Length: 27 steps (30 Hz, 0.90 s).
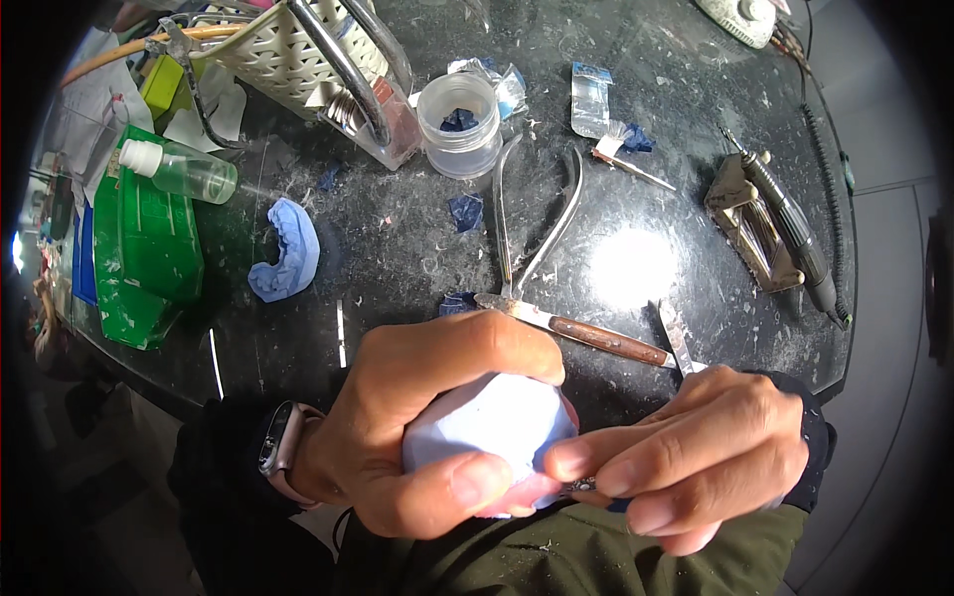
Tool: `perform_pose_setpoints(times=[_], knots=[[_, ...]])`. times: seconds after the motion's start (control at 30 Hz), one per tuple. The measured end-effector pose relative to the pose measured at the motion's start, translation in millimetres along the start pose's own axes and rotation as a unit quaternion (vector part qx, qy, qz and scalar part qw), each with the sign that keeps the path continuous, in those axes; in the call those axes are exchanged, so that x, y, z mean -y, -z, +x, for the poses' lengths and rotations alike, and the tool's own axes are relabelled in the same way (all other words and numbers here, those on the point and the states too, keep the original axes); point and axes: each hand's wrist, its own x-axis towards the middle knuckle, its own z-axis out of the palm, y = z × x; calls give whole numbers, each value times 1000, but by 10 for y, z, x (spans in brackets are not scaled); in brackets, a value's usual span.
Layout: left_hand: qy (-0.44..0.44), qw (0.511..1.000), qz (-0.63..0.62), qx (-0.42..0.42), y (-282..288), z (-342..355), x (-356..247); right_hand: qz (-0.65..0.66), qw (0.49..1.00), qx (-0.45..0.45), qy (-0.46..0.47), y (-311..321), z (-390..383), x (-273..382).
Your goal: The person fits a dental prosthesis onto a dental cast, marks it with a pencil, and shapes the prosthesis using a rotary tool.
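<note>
My left hand [427, 417] is wrapped round a pale blue dental cast [487, 412] with pink material [527, 497] on its lower side. Against the cast's right, my right hand [686, 457] has its fingers closed on a small metal tool [576, 487], mostly hidden by them. Just beyond the hands lie a wooden-handled knife [606, 340], a pair of metal pliers [542, 248] and a metal blade [676, 333], whose other end disappears behind my right hand.
On the dark bench [378, 248] are a blue moulded arch [293, 248], green box [144, 278], small bottle [199, 174], perforated basket [278, 60], clear cup [459, 139] and blue wax scraps [465, 211]. A rotary handpiece [795, 228] rests on a stand at right.
</note>
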Motion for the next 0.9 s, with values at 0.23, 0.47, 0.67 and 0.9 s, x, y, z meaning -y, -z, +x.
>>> perform_pose_setpoints(times=[0.23, 0.47, 0.67, 0.9], knots=[[-154, 981, 112, 23, 57, 55, 26, 46, 998, -27, -12, -44, 14, -33], [-127, 986, 102, 23, 63, 56, 18, -51, 998, -19, -34, -40, 76, 49], [-83, 993, 86, -7, 17, 32, 13, -59, 996, -36, -63, -57, 72, 58], [-81, 992, 97, -3, 40, 38, 10, -58, 994, -50, -76, -90, 103, 67]])
